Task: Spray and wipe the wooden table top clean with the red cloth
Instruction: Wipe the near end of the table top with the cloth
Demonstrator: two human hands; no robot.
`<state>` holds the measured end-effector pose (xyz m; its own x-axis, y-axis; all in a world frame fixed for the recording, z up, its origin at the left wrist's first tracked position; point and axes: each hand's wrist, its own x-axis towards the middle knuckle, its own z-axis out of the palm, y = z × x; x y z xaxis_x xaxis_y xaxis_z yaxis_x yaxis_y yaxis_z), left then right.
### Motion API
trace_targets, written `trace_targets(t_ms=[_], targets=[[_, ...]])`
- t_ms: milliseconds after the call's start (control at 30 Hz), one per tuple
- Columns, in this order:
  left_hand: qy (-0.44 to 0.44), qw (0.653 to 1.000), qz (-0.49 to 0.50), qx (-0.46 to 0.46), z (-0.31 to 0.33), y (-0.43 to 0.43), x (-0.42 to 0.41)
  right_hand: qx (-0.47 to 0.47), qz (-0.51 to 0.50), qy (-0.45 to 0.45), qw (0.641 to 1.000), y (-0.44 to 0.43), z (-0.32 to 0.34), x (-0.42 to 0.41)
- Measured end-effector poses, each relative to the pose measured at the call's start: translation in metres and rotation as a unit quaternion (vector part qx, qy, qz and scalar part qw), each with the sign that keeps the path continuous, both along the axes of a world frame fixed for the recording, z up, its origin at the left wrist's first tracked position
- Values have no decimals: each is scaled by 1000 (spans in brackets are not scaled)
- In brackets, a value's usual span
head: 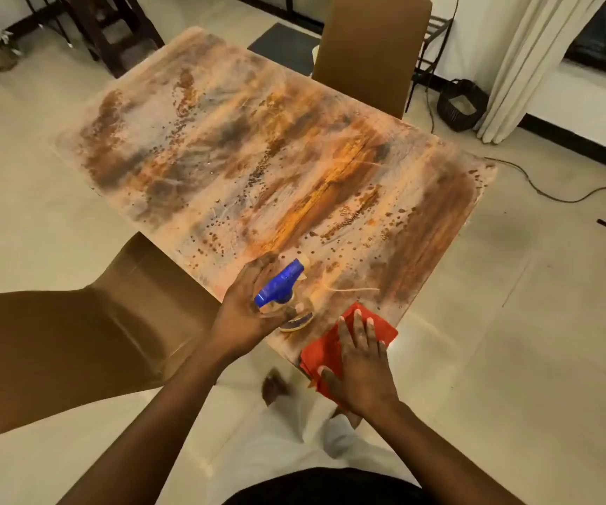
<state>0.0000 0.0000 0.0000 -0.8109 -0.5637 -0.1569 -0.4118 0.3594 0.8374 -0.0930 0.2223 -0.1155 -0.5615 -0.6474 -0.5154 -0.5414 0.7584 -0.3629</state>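
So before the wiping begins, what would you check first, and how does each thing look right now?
1. Spray bottle held in the left hand: ok.
2. Red cloth under the right hand, lying flat at the table's near corner: ok.
3. Table top wetted: ok, droplets and smears show across it.
4. Nothing standing on the top in the wiping path: ok.
5. Liquid left in the bottle: cannot tell.
6. Chairs clear of the arms: ok.

I see the worktop (265,169) streaked orange, rust-brown and grey, speckled with dark spots. The cloth (325,349) is plain red, the spray bottle (281,286) has a blue head, both chairs (370,49) are brown.
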Motion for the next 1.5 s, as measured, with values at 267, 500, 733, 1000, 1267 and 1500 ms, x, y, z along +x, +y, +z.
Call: trace_targets(t_ms=[267, 500, 733, 1000, 1267, 1500], targets=[[41, 988, -146, 40, -14, -18, -43, 62, -57, 49, 995, -18, -19, 18], [48, 975, -131, 171, -10, -60, -57, 56, -139, 53, 987, -18, -31, 35], [-150, 969, -194, 11, -24, -108, -44, 43, -186, 48, 980, -27, -44, 3], [-264, 925, -265, -64, -43, -118, -32, 63, -89, 45, 993, -47, -40, -162], [-264, 934, -238, -35, -36, -131, -25, 39, -76, 9, 996, -125, -42, -148], [-249, 949, -193, 24, -28, -142, -17, -56, 60, 94, 992, -105, -56, 28]])
